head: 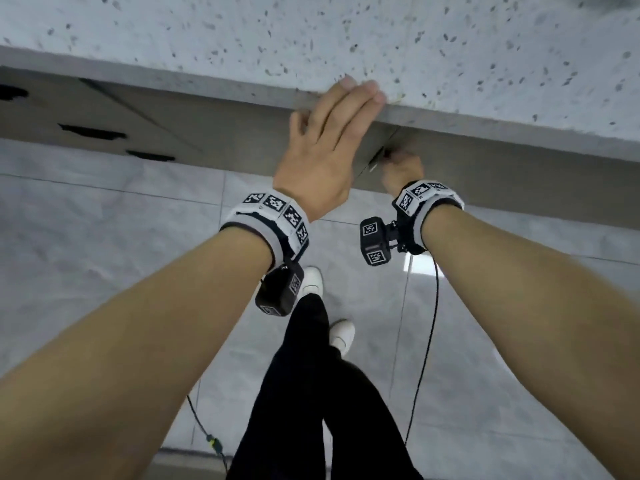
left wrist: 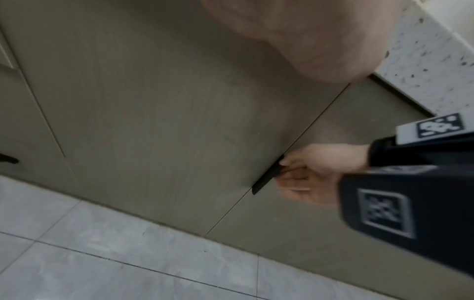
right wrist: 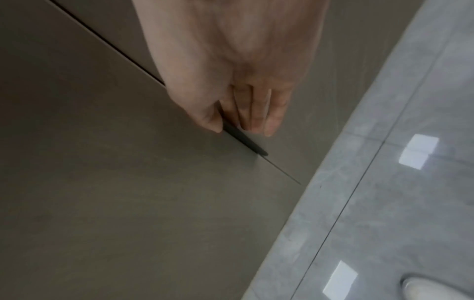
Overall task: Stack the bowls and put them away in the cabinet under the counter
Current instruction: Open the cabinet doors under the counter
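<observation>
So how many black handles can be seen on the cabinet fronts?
4: the far-left handle, the second handle, the third handle, and the pinched handle in the right hand. The counter edge may hide more.

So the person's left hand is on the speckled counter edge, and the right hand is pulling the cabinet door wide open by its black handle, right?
Not quite: the grey-brown cabinet door is shut, flush with its neighbour. The right wrist view shows the right hand only pinching the slim black handle. The left hand does rest at the speckled counter edge.
</observation>
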